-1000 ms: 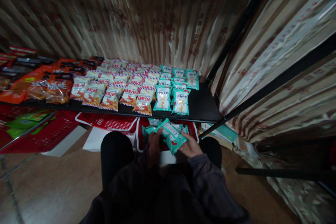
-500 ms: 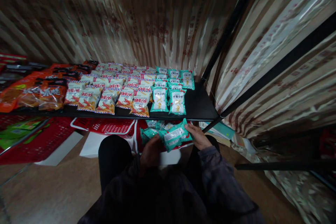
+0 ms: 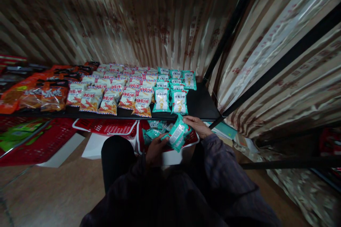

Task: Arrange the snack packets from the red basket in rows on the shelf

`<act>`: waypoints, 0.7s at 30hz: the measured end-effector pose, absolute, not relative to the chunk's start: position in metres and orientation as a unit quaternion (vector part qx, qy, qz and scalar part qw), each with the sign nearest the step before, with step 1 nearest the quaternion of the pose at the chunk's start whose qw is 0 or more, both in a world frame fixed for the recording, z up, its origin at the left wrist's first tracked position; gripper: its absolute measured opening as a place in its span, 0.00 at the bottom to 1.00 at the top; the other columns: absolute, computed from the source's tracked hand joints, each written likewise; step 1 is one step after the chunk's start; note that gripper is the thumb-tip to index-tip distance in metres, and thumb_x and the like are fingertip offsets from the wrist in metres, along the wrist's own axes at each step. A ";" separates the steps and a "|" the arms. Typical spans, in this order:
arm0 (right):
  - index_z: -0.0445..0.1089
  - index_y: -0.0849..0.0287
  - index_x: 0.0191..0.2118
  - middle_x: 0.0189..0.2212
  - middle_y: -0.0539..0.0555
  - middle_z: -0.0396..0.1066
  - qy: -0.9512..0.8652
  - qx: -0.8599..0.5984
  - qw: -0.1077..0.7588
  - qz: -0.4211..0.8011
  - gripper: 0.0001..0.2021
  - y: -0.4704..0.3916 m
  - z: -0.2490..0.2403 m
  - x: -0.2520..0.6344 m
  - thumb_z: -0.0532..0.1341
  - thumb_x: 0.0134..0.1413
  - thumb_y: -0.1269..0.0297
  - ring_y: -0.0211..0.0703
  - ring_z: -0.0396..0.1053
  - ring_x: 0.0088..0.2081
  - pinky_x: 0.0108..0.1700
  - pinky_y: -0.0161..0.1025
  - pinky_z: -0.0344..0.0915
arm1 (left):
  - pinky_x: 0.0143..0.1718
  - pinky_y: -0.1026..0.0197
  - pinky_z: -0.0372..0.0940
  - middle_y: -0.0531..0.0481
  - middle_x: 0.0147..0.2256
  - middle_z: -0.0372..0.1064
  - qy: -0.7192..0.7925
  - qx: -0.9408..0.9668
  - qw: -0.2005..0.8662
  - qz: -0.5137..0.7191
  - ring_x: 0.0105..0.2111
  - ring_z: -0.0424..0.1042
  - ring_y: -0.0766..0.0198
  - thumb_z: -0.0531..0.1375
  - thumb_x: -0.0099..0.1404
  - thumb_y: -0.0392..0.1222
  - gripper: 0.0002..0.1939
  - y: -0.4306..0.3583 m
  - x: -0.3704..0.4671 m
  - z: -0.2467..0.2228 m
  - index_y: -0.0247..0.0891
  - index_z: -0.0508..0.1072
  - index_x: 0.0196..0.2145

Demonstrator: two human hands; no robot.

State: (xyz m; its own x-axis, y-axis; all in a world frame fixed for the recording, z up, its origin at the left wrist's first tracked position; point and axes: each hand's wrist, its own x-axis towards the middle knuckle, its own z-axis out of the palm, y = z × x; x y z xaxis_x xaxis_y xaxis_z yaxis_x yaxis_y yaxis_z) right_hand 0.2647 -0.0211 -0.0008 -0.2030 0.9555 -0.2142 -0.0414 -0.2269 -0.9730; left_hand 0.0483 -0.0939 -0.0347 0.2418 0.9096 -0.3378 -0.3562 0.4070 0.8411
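A teal snack bag point(image 3: 178, 132) is held tilted over a red basket point(image 3: 196, 139), its pale printed panel facing up. My right hand point(image 3: 198, 126) pinches its upper corner, with the fingers closed. Dark and partly shadowed, my left hand point(image 3: 156, 148) grips the bag's lower left edge. More teal bags point(image 3: 153, 133) lie inside the basket beneath; the held bag and my hands hide part of them. Just above, on the black shelf point(image 3: 198, 108), matching teal bags point(image 3: 179, 101) stand in rows.
White-and-orange snack bags point(image 3: 143, 103) and orange bags point(image 3: 54, 95) fill the shelf leftward. Another red basket point(image 3: 57, 145) with green packets point(image 3: 18, 134) is below at left. A black shelf post point(image 3: 231, 25) rises at right, before striped curtains point(image 3: 165, 14).
The held bag has turned steeper, its top end swinging up toward the shelf edge. My right hand has risen slightly, and my left hand has come to the bag's lower edge.
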 end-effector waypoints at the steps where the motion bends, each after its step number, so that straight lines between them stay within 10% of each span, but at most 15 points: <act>1: 0.79 0.56 0.38 0.32 0.49 0.78 -0.476 -0.487 0.407 0.609 0.20 -0.020 -0.001 0.264 0.71 0.38 0.49 0.41 0.72 0.34 0.40 0.37 0.64 | 0.44 0.54 0.69 0.44 0.42 0.77 0.441 0.345 0.702 0.441 0.44 0.75 0.51 0.70 0.48 0.56 0.28 -0.094 0.048 -0.037 0.37 0.78 0.43; 21: 0.78 0.60 0.26 0.21 0.50 0.75 -0.425 -0.553 0.479 0.533 0.20 -0.014 0.004 0.248 0.74 0.27 0.49 0.39 0.68 0.24 0.30 0.37 0.63 | 0.33 0.57 0.71 0.50 0.26 0.74 0.468 0.399 0.649 0.448 0.28 0.73 0.60 0.67 0.48 0.62 0.25 -0.109 0.056 -0.026 0.35 0.79 0.32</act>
State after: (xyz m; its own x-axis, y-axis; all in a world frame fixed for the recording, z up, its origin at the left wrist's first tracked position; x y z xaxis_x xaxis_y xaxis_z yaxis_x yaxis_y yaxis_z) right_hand 0.2479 -0.0137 0.0043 0.0702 0.9807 -0.1826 -0.0415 -0.1801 -0.9828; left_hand 0.0563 -0.1086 -0.0259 0.1608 0.9544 -0.2514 -0.2078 0.2817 0.9367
